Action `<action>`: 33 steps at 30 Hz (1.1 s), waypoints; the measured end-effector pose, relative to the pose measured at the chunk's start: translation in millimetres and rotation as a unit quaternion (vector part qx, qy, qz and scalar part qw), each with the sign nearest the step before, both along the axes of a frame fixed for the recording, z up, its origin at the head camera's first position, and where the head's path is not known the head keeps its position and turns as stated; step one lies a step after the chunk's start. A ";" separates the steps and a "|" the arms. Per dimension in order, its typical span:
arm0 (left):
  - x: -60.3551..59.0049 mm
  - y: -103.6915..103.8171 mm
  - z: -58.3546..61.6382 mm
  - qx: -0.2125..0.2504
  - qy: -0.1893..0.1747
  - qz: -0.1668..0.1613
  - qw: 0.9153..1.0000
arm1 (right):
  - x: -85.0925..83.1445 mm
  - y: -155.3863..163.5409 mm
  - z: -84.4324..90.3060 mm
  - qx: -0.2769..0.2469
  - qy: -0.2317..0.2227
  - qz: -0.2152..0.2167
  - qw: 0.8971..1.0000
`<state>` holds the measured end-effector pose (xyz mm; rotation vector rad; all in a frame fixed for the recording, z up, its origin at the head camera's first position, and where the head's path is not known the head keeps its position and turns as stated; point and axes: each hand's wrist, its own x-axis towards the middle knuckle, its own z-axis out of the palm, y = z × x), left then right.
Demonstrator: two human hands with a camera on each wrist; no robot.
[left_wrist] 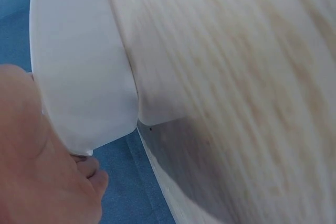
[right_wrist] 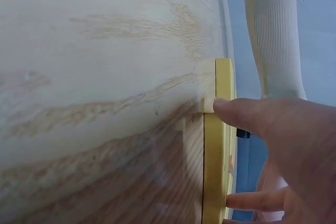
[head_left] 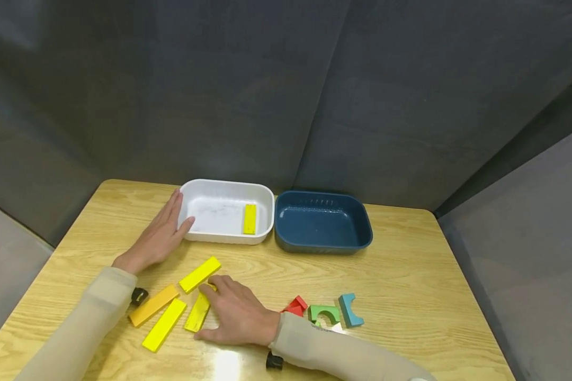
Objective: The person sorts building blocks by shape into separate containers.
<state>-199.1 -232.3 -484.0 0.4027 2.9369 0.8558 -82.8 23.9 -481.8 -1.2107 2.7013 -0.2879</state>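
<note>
My left hand (head_left: 159, 233) rests against the left end of a white plastic container (head_left: 229, 239), its fingers fairly straight along the outside and its thumb over the rim. The left wrist view shows the container's wall (left_wrist: 84, 66) beside that hand (left_wrist: 47, 156). Lower on the table, my right hand (head_left: 240, 312) spans a long yellow block (head_left: 197, 313) lying on the wood, thumb at the near end and bent fingers at the far end. In the right wrist view, the thumb of this hand (right_wrist: 294, 145) touches the end of the yellow block (right_wrist: 212, 166).
More bars lie nearby: a yellow bar (head_left: 200, 274), another yellow bar (head_left: 164, 324) and an orange bar (head_left: 154, 305). One short yellow block (head_left: 250, 219) sits inside the white container. Right of it stands a dark blue container (head_left: 324, 247). Red (head_left: 296, 305), green (head_left: 325, 312) and blue (head_left: 349, 310) blocks lie beyond the right wrist.
</note>
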 end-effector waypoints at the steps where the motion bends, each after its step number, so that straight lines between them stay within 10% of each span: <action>1: 0.0 0.2 -0.3 -0.001 0.000 0.001 1.000 | 0.2 -0.5 -0.3 0.000 0.002 -0.001 1.000; 33: -0.9 0.6 -1.3 -0.008 0.003 0.003 1.000 | 3.2 3.3 -3.8 -0.014 0.030 0.019 0.999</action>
